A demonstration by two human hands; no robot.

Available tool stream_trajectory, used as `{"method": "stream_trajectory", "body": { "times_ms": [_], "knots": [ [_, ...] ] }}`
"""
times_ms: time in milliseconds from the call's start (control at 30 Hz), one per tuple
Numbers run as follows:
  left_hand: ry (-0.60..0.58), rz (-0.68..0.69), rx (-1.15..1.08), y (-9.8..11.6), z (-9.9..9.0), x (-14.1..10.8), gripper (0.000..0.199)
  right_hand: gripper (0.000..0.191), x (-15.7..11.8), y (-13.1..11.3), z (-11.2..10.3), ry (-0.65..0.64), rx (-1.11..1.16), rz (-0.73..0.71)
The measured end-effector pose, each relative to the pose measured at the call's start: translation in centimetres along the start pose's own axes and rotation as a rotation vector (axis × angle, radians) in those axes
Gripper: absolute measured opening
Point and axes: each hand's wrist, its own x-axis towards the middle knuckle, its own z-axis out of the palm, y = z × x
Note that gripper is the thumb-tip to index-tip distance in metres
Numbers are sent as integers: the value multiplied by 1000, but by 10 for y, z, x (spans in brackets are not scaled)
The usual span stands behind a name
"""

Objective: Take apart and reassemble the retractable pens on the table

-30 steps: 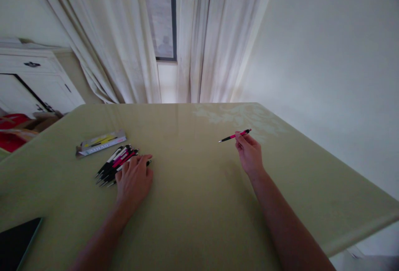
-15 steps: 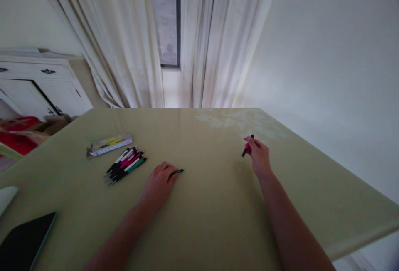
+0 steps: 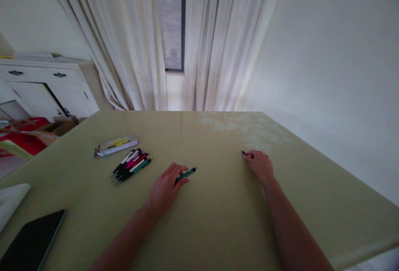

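I find left hand point(image 3: 163, 188) clamped on green pen point(image 3: 188, 173), right hand point(image 3: 261, 165) on pink pen point(image 3: 244, 153). Pen pile point(image 3: 132, 165) lies toward left edge of surface point(image 3: 218, 217).

So the green pen point(image 3: 188, 173) is in my left hand point(image 3: 166, 187), dark clip end poking out up and to the right, tip end hidden by my fingers. Pink pen point(image 3: 246, 155) is mostly covered by my right hand point(image 3: 261, 165), just a black end and some pink showing. The other pens point(image 3: 132, 166), white, pink and green with black grips, lie heaped on the left, tips toward me.
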Motion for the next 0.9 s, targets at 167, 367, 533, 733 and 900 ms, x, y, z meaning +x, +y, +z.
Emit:
{"method": "stream_trajectory", "body": {
  "times_ms": [167,367,533,733,900],
  "knots": [
    [-38,37,-41,1,2,0,10,26,-22,-53,-4,-32,366,-225],
    [-48,74,-68,5,3,-1,13,31,-90,-134,-1,-610,708,-698],
    [-13,121,-99,-1,1,-1,15,29,-89,-130,1,-594,694,-669],
    [21,169,-83,-2,-5,0,20,31,-78,-118,2,-684,719,-598],
    [-15,156,-66,4,-11,-3,23,28,-88,-124,2,-671,651,-713]
  ]
}}
